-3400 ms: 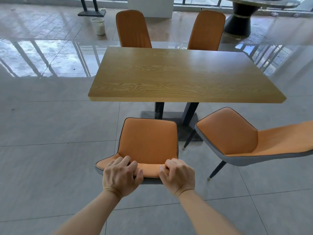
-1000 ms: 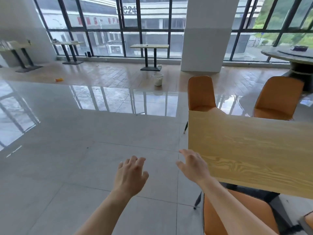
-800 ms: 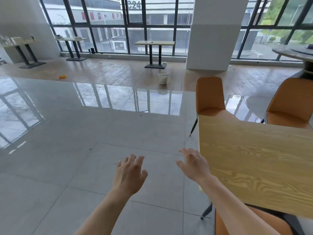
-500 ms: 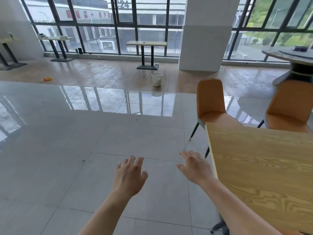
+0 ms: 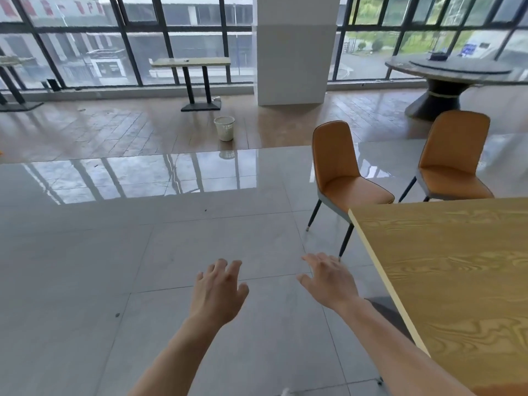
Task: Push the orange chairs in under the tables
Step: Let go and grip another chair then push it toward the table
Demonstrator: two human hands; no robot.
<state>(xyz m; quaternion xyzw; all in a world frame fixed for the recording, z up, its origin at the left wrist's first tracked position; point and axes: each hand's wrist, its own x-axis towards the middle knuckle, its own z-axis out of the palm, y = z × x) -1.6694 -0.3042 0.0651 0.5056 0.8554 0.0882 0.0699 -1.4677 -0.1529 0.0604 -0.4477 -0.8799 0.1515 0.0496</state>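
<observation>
A wide hall with a glossy grey tiled floor (image 5: 114, 252) runs back to a strip of brown flooring and a wall of dark-framed windows (image 5: 114, 38). A light wooden worktop (image 5: 457, 267) fills the right foreground, its left edge running from the lower right up to a corner near the middle of the view. A white square pillar (image 5: 294, 58) stands against the windows, and a round stone table (image 5: 457, 70) on a dark pedestal sits at the far right. Two orange chairs stand on the far side of the worktop, facing it. The left chair (image 5: 340, 172) is by the worktop's far left corner, with its front legs showing just beside that corner. The right chair (image 5: 451, 161) is further along the same edge. Both seats show almost entirely beyond the edge, not tucked beneath it. A narrow table (image 5: 191, 62) on a black base stands by the windows, and a pale waste bin (image 5: 224, 128) sits on the brown flooring near it. Both hands reach forward over the tiles, palms down. The left hand (image 5: 218, 292) has its fingers loosely spread and holds nothing. The right hand (image 5: 330, 281), just beside the worktop's left edge, is likewise relaxed and empty. Both are well short of the chairs.
</observation>
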